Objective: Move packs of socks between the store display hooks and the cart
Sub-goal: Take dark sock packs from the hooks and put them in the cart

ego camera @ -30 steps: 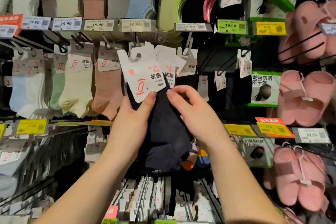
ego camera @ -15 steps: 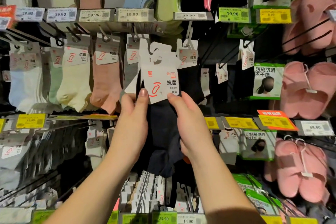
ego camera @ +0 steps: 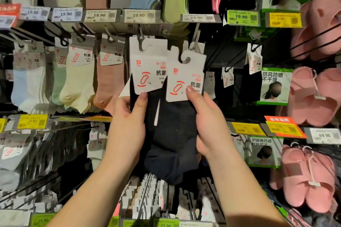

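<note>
Two packs of dark navy socks with white header cards are held up against the display. My left hand (ego camera: 129, 125) grips the left pack (ego camera: 147, 68), whose card slot sits at a metal display hook (ego camera: 141, 39). My right hand (ego camera: 206, 121) grips the right pack (ego camera: 184, 77), its thumb on the card; that card's slot lies just below another hook (ego camera: 193, 42). The dark socks (ego camera: 171, 145) hang down between both hands. The cart is out of view.
Rows of pastel sock packs (ego camera: 77, 79) hang on hooks to the left, under price tags (ego camera: 99, 14). Pink slippers (ego camera: 313, 97) and boxed face masks (ego camera: 273, 86) hang at the right. More sock packs on hooks (ego camera: 147, 199) fill the row below.
Both hands have lifted the packs higher toward the hooks and spread them apart, so the two cards now sit side by side instead of overlapping.
</note>
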A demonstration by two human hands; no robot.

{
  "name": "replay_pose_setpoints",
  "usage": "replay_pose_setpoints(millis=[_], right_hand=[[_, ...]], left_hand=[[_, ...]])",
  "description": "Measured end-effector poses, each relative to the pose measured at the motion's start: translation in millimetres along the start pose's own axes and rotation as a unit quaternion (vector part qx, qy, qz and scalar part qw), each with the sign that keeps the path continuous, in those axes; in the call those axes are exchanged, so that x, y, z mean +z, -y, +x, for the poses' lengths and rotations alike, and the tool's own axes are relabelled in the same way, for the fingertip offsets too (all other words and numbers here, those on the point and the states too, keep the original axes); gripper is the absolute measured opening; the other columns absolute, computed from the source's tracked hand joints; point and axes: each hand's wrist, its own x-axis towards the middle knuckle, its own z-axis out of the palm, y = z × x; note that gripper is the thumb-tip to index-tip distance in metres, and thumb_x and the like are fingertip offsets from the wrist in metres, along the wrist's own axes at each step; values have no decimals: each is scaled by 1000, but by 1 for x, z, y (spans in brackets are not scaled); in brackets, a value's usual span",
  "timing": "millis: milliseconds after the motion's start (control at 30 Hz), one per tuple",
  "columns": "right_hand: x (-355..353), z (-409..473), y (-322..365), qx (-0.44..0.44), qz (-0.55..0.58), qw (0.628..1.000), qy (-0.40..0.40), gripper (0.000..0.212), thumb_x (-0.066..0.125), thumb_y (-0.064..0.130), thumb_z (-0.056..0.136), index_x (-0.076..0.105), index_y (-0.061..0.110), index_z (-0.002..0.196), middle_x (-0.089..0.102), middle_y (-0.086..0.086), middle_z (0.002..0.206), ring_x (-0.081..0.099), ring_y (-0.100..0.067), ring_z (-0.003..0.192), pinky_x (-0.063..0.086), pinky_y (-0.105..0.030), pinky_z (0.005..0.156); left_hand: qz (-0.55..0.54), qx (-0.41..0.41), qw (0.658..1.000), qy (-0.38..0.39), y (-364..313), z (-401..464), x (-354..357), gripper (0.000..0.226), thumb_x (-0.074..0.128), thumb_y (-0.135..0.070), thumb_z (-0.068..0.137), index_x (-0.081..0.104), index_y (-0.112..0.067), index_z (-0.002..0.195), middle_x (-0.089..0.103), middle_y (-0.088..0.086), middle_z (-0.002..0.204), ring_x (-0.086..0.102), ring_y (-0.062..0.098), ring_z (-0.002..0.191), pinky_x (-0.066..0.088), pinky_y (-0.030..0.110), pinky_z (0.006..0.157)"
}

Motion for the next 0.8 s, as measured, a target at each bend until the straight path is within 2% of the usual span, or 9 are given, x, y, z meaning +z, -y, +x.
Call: replay_pose_setpoints(millis=[133, 200, 300, 400, 467, 567, 667, 733, 800], right_hand=[[-16, 17, 27, -28, -37, 999, -7, 21, 54, 9, 101, 61, 14, 120, 75, -8, 114, 72, -24, 107, 56, -46, 95], [-23, 31, 41, -30, -89, 996, -11, 26, 53, 5, 99, 58, 14, 122, 75, -7, 114, 73, -21, 102, 58, -41, 84], [-27, 56, 61, -48, -152, 987, -31, 23, 55, 10, 97, 58, 15, 119, 76, -6, 107, 75, -15, 89, 58, -33, 71], [-27, 83, 72, -90, -238, 965, -63, 26, 60, 28, 99, 57, 15, 121, 75, 0, 103, 73, -4, 78, 54, -21, 61], [-29, 102, 74, -133, -315, 936, -82, 36, 63, 37, 97, 52, 19, 127, 73, 3, 107, 71, -3, 84, 53, -22, 70], [-34, 121, 74, -183, -395, 897, -73, 58, 66, 39, 93, 37, 28, 142, 70, 4, 108, 70, -13, 97, 51, -32, 87], [-37, 132, 77, -201, -432, 878, -52, 48, 64, 35, 95, 42, 33, 138, 66, 7, 114, 67, -13, 102, 50, -32, 91], [-37, 138, 79, -213, -441, 871, -46, 41, 63, 37, 95, 48, 33, 134, 63, 8, 124, 63, -14, 113, 49, -33, 97], [-36, 142, 80, -218, -432, 874, -43, 44, 63, 38, 95, 50, 31, 136, 62, 10, 130, 60, -13, 119, 48, -33, 102]], left_hand=[[-25, 12, 999, -38, -2, 9, -11, 18, 55, -49, 98, 56, -31, 99, 69, -10, 94, 65, 4, 87, 48, 21, 68], [-21, 5, 999, -42, -2, 13, -15, 25, 54, -48, 99, 57, -24, 105, 68, -8, 96, 64, 6, 88, 47, 17, 66], [-23, 3, 999, -37, -5, 15, -15, 30, 53, -50, 99, 58, -22, 109, 68, -6, 100, 66, 12, 95, 51, 31, 74], [-62, 2, 998, -17, -6, 15, -11, 23, 56, -50, 98, 59, -28, 103, 72, -5, 101, 69, 13, 96, 56, 45, 89], [-78, 7, 997, -5, -8, 14, -9, 27, 60, -58, 91, 60, -32, 99, 75, -7, 100, 70, 12, 98, 54, 51, 95], [-75, 8, 997, 5, -7, 15, -8, 44, 60, -77, 70, 62, -41, 95, 75, -10, 101, 70, 14, 101, 51, 56, 98], [-73, -1, 997, 16, -8, 15, -8, 47, 58, -81, 65, 62, -44, 94, 75, -11, 102, 70, 13, 101, 51, 56, 99], [-66, -3, 998, 17, -8, 15, -8, 49, 56, -82, 64, 61, -44, 94, 74, -13, 100, 70, 11, 99, 51, 54, 98], [-70, -3, 997, 20, -7, 16, -9, 46, 56, -82, 64, 61, -47, 93, 74, -14, 101, 70, 10, 100, 51, 54, 98]])
